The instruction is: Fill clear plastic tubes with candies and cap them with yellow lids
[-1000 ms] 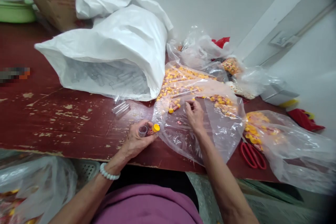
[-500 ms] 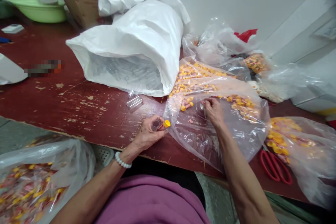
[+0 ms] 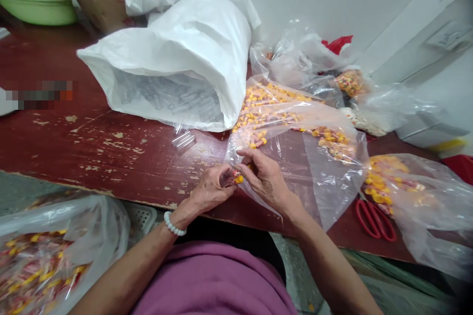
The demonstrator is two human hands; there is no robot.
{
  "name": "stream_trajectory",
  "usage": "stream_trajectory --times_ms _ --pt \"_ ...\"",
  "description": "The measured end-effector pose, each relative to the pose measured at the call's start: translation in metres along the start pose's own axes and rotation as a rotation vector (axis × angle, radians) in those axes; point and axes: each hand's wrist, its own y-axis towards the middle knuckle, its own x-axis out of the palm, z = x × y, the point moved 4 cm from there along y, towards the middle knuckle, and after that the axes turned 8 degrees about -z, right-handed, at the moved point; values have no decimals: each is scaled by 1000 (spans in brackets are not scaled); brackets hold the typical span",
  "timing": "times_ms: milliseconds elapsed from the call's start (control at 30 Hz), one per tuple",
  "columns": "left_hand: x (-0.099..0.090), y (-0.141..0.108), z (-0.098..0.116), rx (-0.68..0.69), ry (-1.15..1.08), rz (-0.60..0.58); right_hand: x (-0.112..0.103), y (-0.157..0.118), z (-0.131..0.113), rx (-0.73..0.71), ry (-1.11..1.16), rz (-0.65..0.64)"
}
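My left hand [image 3: 212,187], with a white bead bracelet at the wrist, is closed around a clear plastic tube [image 3: 226,178]. A small piece with a yellow cap [image 3: 239,179] and a red-patterned body shows at the fingertips, by the tube's end. My right hand [image 3: 264,179] meets it from the right, thumb and fingers drawn together right over the yellow cap. Whatever its fingertips pinch is hidden. Behind the hands, a clear plastic bag [image 3: 295,157] lies spread with many yellow-capped pieces [image 3: 271,101]. Several loose clear tubes [image 3: 184,141] lie on the red table [image 3: 111,150].
A white sack [image 3: 199,44] full of clear tubes stands behind. Red-handled scissors [image 3: 375,219] lie at the right beside another bag [image 3: 432,197]. Below the table's left edge is a bag of finished-looking pieces [image 3: 40,261]. A green basin [image 3: 40,7] sits at the far left.
My right hand has come left from the spread bag to meet my left hand. The left hand stays closed on the tube. The whole view has shifted slightly.
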Motion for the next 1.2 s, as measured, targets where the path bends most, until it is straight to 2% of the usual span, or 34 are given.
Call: stream_trajectory --times_ms 133,200,300,367,433,500,567,633,700,733,800,900,1033,1200 --pt "3 -1 -1 43 -36 -6 3 -1 -7 -40 -110 -62" --pt "2 -2 -2 29 -30 -15 -3 0 -5 5 -101 9" --pt "1 -1 -1 -20 12 -32 -13 5 7 123 12 233" --pt "6 0 4 -20 33 -60 -10 11 12 170 47 362" --pt "13 1 10 -12 12 -102 1 19 11 135 61 386" --pt "20 1 14 -10 -43 -141 11 23 6 65 87 358" --pt "20 0 13 -21 -112 -153 10 22 8 43 108 363" --pt "13 -2 6 -46 -215 -126 -5 15 23 118 81 442" --pt "3 -3 -5 -85 -322 -69 -22 7 52 265 -19 468" --pt "-2 -3 -11 -101 -360 -38 -29 5 68 337 -96 434" --pt "-9 -4 -20 -116 -392 4 -31 6 99 407 -223 275" --pt "-8 -3 -23 -111 -409 7 -18 11 129 370 -251 134" --pt "-1 -2 -20 -117 -416 1 -5 14 142 380 -232 124" --pt "3 -2 -19 -137 -496 16 -13 9 144 396 -207 62"
